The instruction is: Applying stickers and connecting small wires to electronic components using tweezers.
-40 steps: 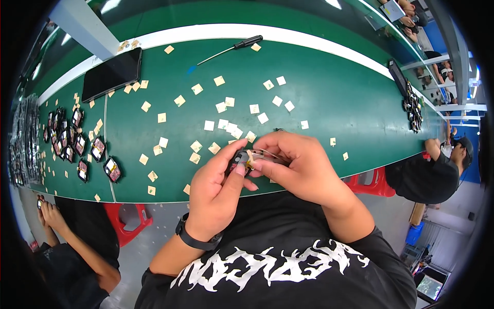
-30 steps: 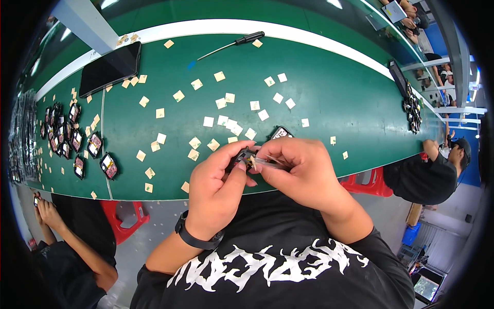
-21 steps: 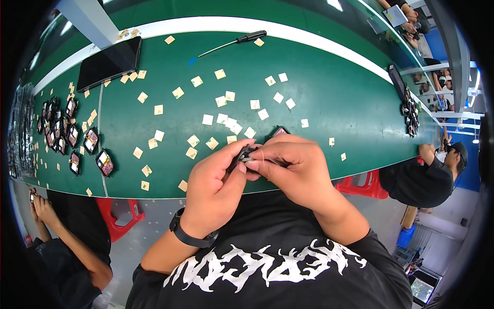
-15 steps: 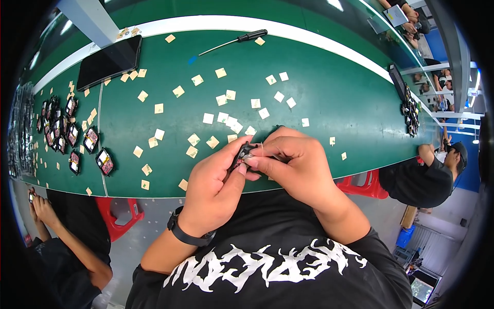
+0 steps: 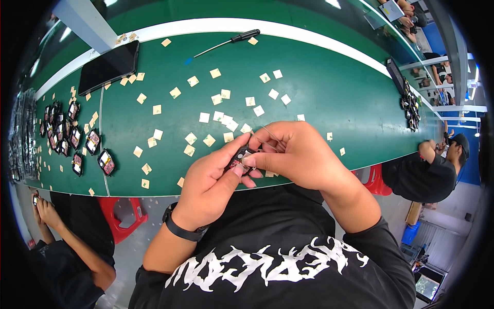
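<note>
Just in front of my body, my left hand (image 5: 210,177) is closed round a small black electronic housing (image 5: 236,156), its thumb lying across the open face. A reddish circuit board and small silvery parts show inside. My right hand (image 5: 296,157) is pinched at the housing's right side, its thumb tip pressing on the open face beside my left thumb. A thin, wire-like strand (image 5: 272,135) runs along my right fingers; whether they grip it is unclear. What lies under the right thumb is hidden.
Many small cream square stickers (image 5: 204,117) are scattered over the green table (image 5: 350,113). Similar black housings (image 5: 106,162) cluster at left, near a dark tablet (image 5: 109,67). A screwdriver (image 5: 226,44) lies at the back. More black parts (image 5: 410,110) sit far right. People sit on both sides.
My right hand has turned and its thumb has shifted over the housing's open face. The housing now tilts flatter, showing more of its board. The view has shifted slightly.
</note>
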Motion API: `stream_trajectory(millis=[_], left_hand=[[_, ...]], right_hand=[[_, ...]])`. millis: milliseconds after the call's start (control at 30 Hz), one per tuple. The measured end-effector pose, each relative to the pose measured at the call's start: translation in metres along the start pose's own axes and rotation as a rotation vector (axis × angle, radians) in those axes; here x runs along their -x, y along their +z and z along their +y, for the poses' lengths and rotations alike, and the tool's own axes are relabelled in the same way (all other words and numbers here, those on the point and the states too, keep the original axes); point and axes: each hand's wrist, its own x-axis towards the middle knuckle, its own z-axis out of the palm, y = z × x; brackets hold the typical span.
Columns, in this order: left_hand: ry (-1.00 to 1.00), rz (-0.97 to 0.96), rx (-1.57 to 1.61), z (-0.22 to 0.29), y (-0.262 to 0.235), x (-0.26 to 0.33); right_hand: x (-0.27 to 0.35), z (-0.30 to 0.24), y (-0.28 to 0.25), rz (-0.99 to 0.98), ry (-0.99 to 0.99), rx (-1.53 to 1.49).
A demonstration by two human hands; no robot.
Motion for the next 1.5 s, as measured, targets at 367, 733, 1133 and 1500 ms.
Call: stream_trajectory(millis=[367, 733, 1133, 1500], left_hand=[[-0.006, 0.028, -0.027, -0.001, 0.003, -0.001], [0.041, 0.176, 0.007, -0.002, 0.012, -0.002], [-0.057, 0.163, -0.018, 0.005, 0.014, -0.002], [-0.039, 0.134, -0.063, 0.006, 0.007, 0.007]], right_hand=[[0.002, 0.01, 0.015, 0.071, -0.048, -0.151], [0.008, 0.01, 0.016, 0.144, -0.143, -0.067], [0.014, 0.015, 0.012, 0.081, -0.067, -0.177], [0.029, 0.025, -0.015, 0.4, -0.327, 0.31]])
